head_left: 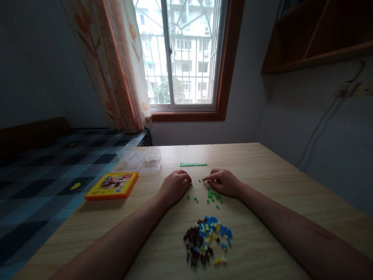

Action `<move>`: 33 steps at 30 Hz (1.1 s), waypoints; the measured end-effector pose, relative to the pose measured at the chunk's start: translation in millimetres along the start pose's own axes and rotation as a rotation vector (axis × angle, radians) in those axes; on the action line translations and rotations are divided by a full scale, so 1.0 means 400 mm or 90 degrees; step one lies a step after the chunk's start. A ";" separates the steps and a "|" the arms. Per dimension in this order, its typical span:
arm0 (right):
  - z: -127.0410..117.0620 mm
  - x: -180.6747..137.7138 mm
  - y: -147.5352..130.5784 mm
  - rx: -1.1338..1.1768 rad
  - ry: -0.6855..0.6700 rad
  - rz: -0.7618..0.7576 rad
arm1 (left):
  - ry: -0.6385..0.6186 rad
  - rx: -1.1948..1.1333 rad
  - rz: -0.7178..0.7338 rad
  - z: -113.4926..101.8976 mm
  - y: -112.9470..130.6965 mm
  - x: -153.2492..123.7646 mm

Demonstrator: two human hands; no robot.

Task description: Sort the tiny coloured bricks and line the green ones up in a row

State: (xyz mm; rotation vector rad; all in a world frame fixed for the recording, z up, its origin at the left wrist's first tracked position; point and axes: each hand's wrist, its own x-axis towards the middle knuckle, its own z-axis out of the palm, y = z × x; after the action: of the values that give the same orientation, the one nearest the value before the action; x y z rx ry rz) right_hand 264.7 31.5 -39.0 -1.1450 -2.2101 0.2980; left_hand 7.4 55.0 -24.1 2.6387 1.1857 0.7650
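Observation:
My left hand (176, 185) rests on the table with its fingers curled together, a small green toy brick (191, 185) at its fingertips. Opposite it, my right hand (223, 181) stretches out its index finger, the tip at a tiny green brick (203, 179); its other fingers are bent. Another green brick (199, 180) lies between the hands. Beyond them runs a straight row of green bricks (193, 165). A loose cluster of green bricks (214, 196) lies just below my right hand, and a few more green bricks (196, 199) are scattered below my left.
Nearer me is a mixed pile of brown bricks (194, 237), blue bricks (225, 231) and yellow bricks (217, 261). An orange-yellow box (112, 186) sits at the table's left edge, with clear plastic trays (141, 159) behind it. A bed (55, 167) adjoins the wooden table (262, 241).

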 end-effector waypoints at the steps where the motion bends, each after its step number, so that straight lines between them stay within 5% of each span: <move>1: 0.000 -0.001 -0.002 -0.005 -0.002 -0.005 | -0.001 0.003 -0.004 -0.001 0.002 0.000; 9: -0.010 0.006 -0.013 -0.044 -0.019 0.037 | -0.006 0.009 -0.007 -0.002 0.005 -0.003; 19: -0.041 0.017 0.112 -0.137 0.045 0.173 | -0.004 -0.001 -0.019 -0.007 0.017 -0.002; 33: -0.015 0.102 0.176 -0.090 0.103 0.191 | -0.009 -0.005 -0.020 -0.006 0.017 -0.002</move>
State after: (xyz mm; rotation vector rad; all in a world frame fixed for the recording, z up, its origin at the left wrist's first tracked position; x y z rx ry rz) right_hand 297.1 105.9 -49.4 -1.5257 -1.9426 0.1682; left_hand 10.2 49.6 -20.3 2.6089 1.2152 0.7431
